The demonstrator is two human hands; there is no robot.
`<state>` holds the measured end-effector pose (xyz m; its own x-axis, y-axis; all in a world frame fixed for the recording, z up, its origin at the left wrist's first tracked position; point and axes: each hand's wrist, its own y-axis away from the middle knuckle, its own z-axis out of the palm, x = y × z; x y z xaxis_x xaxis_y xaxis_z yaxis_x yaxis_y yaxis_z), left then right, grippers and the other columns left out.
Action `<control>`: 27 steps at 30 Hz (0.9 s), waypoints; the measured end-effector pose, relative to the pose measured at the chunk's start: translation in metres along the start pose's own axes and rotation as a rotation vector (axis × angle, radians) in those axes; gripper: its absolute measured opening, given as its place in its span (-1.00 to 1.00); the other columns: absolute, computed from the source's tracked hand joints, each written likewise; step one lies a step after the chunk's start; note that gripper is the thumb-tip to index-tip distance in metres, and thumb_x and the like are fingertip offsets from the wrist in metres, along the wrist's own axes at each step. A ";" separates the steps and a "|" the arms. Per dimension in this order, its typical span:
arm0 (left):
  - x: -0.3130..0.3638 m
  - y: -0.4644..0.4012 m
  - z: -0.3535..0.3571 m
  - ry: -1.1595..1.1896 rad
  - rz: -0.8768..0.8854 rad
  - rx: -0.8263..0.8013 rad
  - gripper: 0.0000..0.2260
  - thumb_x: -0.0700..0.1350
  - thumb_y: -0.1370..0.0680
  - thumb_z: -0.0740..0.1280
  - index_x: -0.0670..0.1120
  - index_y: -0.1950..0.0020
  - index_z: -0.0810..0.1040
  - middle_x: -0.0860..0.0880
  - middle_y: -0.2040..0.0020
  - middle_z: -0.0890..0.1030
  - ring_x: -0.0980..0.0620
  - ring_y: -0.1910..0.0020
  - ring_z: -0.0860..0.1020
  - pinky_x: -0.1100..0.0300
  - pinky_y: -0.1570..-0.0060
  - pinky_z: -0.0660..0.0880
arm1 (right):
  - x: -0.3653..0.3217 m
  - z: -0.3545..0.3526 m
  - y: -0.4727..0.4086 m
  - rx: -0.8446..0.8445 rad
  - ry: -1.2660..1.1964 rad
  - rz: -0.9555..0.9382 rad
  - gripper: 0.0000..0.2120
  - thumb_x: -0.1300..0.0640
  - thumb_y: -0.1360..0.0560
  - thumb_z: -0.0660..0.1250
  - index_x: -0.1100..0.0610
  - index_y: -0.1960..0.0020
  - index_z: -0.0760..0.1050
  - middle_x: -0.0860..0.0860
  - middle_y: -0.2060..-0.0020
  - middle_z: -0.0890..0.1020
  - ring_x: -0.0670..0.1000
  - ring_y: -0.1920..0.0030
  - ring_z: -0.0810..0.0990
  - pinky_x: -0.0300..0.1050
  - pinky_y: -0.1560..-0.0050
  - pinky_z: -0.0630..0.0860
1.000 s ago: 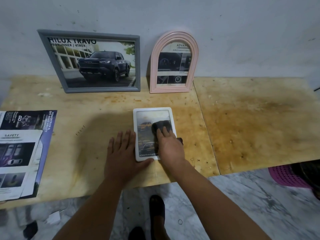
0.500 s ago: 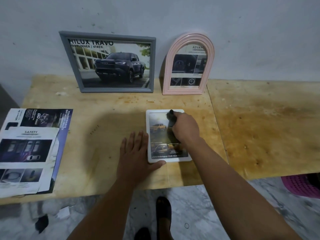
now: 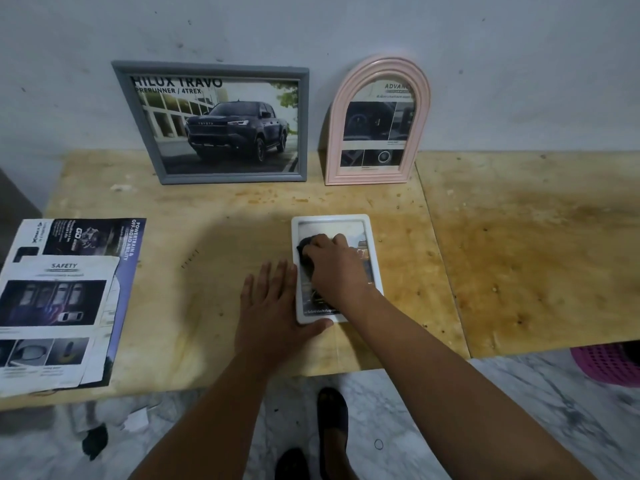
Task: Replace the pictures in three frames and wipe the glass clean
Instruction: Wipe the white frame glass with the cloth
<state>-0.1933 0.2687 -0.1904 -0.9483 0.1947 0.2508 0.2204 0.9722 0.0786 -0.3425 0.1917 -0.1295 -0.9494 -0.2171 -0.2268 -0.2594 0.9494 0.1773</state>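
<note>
A small white frame with a car picture lies flat on the wooden table. My right hand presses a dark cloth onto the upper left of its glass. Beside the frame's left edge, my left hand lies flat on the table, its thumb against the frame's lower edge. A grey frame with a truck picture and a pink arched frame lean upright against the wall at the back.
Car brochure pages are stacked at the table's left edge. A second, stained board forms the right half of the table. A pink basket sits on the marble floor at the right, and my feet show below the table's front edge.
My right hand has slid the cloth over the glass, from the middle up to the top right and then across to the upper left. My left hand stays put. The camera view has shifted.
</note>
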 end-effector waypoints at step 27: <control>-0.002 0.000 0.000 0.035 -0.008 0.001 0.08 0.66 -0.39 0.02 -0.03 -0.69 0.00 -0.04 -0.68 0.07 -0.12 -0.67 -0.05 -0.22 -0.58 -0.06 | 0.032 0.010 0.005 0.074 -0.106 0.060 -0.49 0.20 -0.51 0.26 -0.01 -0.45 0.46 0.01 -0.32 0.51 0.18 -0.21 0.39 0.17 -0.16 0.48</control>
<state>-0.1916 0.2683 -0.1910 -0.9414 0.1825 0.2835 0.2128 0.9738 0.0797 -0.3722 0.1918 -0.1458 -0.9379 -0.1383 -0.3181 -0.1857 0.9748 0.1237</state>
